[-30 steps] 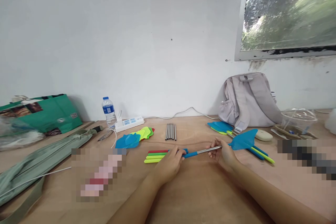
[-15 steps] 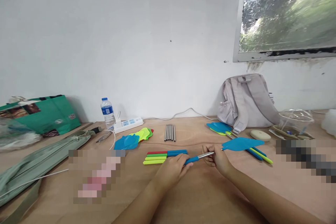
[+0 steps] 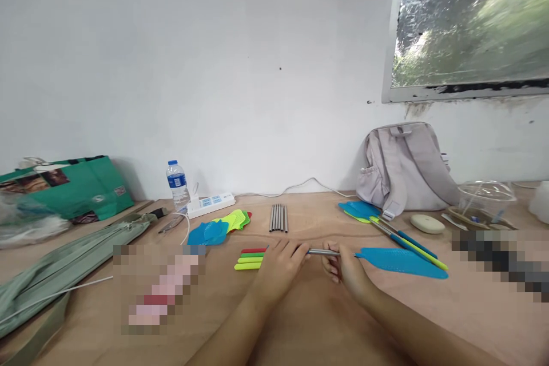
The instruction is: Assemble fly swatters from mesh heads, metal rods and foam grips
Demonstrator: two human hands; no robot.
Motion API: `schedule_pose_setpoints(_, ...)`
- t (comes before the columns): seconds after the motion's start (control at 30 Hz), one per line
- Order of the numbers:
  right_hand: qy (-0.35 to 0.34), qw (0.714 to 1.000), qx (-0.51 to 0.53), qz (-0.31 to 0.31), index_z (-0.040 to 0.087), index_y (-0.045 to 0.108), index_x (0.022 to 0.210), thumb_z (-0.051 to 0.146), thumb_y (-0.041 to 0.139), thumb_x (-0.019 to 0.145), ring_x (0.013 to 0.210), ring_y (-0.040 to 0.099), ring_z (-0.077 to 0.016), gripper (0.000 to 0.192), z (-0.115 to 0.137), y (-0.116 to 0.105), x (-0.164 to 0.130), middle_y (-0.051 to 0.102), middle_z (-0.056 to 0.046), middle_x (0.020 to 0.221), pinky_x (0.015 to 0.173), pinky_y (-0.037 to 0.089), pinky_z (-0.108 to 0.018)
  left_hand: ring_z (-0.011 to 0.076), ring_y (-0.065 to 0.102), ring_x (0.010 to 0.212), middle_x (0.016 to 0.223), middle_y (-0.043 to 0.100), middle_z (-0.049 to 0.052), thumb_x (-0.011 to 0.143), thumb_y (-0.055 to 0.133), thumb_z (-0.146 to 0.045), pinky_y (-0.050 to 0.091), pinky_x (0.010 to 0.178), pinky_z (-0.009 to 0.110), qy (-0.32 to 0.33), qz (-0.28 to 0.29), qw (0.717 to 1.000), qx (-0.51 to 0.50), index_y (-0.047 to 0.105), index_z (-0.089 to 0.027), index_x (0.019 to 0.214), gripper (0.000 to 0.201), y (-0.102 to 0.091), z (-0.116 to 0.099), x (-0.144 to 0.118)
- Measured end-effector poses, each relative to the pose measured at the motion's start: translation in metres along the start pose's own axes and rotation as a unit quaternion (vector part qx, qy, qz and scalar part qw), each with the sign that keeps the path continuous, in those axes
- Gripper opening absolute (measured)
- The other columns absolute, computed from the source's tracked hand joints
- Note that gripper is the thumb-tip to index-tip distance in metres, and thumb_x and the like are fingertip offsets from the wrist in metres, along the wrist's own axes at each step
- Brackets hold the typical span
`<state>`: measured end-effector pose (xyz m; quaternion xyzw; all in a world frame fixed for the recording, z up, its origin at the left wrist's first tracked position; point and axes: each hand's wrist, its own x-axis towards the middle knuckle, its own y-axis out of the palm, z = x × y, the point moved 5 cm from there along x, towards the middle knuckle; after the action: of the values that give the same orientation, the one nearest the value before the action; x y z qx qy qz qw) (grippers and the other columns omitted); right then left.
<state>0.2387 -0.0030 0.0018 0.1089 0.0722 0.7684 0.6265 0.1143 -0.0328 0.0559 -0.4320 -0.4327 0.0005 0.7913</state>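
Left hand closed round the left part of the rod, right hand pinching it near the blue paddle, low over the desk; best align both grips, force along the rod, no bending.

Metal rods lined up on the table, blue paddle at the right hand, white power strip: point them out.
Metal rods (image 3: 278, 218): head view, middle of the row.
Blue paddle (image 3: 392, 262): head view, on its flat blade.
White power strip (image 3: 213, 204): head view, on its socketed top.
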Motion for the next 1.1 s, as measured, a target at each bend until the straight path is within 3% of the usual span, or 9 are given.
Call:
schedule_pose_setpoints(0.17,-0.007,0.999,-0.012,-0.031,0.022,0.028,0.049,0.041,0.029,0.065,0.03,0.023,-0.0062,0.024,-0.004,0.004,0.0,0.03,0.007,0.035,0.034,0.017,-0.022,0.0189,0.049,0.088,0.104,0.058,0.007,0.084,0.039,-0.012,0.037,0.076,0.032,-0.001,0.054,0.999,0.007,0.046,-0.017,0.115,0.032,0.005,-0.012,-0.001)
schedule_pose_setpoints(0.37,0.044,0.995,-0.054,-0.077,0.022,0.031,0.049,0.041,0.033,0.064,0.03,0.022,-0.0056,0.025,-0.006,0.005,-0.002,0.027,0.008,0.035,0.033,0.017,-0.021,0.0155,0.051,0.069,0.083,0.058,0.002,0.087,0.038,-0.033,0.037,0.06,0.027,-0.03,0.08,0.996,0.024,0.049,-0.029,0.112,0.028,0.005,-0.008,-0.002)
schedule_pose_setpoints(0.57,-0.013,0.994,-0.101,-0.05,0.021,0.032,0.05,0.047,0.052,0.065,0.034,0.026,-0.0047,0.036,0.015,0.006,-0.01,0.029,0.009,0.04,0.035,0.021,-0.021,0.0149,0.055,0.067,0.084,0.06,0.004,0.088,0.033,-0.027,0.037,0.055,0.023,-0.055,0.112,0.992,-0.012,0.053,-0.022,0.103,0.025,0.012,0.0,-0.005)
schedule_pose_setpoints(0.73,-0.042,0.992,-0.121,-0.007,0.02,0.033,0.046,0.055,0.057,0.062,0.036,0.027,-0.004,0.045,0.021,0.004,-0.011,0.031,0.008,0.04,0.037,0.023,-0.021,0.0146,0.057,0.067,0.089,0.061,0.005,0.09,0.025,-0.028,0.039,0.055,0.023,-0.107,0.13,0.976,-0.139,0.052,-0.02,0.099,0.029,0.015,0.002,-0.006)
schedule_pose_setpoints(0.87,-0.092,0.989,-0.114,0.031,0.021,0.034,0.054,0.053,0.06,0.063,0.037,0.027,-0.0045,0.042,0.024,0.006,-0.014,0.033,0.009,0.04,0.037,0.021,-0.02,0.0148,0.054,0.074,0.085,0.059,0.005,0.09,0.023,-0.028,0.04,0.063,0.024,-0.154,0.095,0.941,-0.284,0.051,-0.018,0.097,0.029,0.008,0.005,-0.004)
schedule_pose_setpoints(1.0,-0.085,0.988,-0.126,0.039,0.021,0.032,0.056,0.052,0.06,0.065,0.037,0.026,-0.0043,0.043,0.022,0.007,-0.015,0.031,0.01,0.041,0.038,0.019,-0.02,0.0127,0.049,0.064,0.068,0.052,0.001,0.089,0.026,-0.036,0.037,0.06,0.024,-0.246,0.037,0.892,-0.378,0.047,-0.018,0.073,0.032,0.006,0.009,-0.004)
schedule_pose_setpoints(1.03,-0.082,0.987,-0.13,0.038,0.021,0.032,0.056,0.053,0.06,0.064,0.037,0.026,-0.0042,0.043,0.022,0.007,-0.015,0.03,0.01,0.042,0.038,0.019,-0.02,0.0113,0.047,0.06,0.066,0.05,0.0,0.088,0.027,-0.039,0.037,0.057,0.024,-0.274,0.021,0.868,-0.414,0.045,-0.018,0.071,0.033,0.007,0.01,-0.005)
schedule_pose_setpoints(1.1,-0.084,0.986,-0.14,0.038,0.02,0.032,0.056,0.054,0.06,0.063,0.039,0.025,-0.0041,0.045,0.022,0.008,-0.015,0.029,0.01,0.044,0.039,0.019,-0.02,0.0078,0.039,0.049,0.061,0.043,-0.004,0.087,0.027,-0.045,0.033,0.048,0.021,-0.323,0.004,0.792,-0.519,0.041,-0.019,0.072,0.033,0.012,0.009,-0.007)
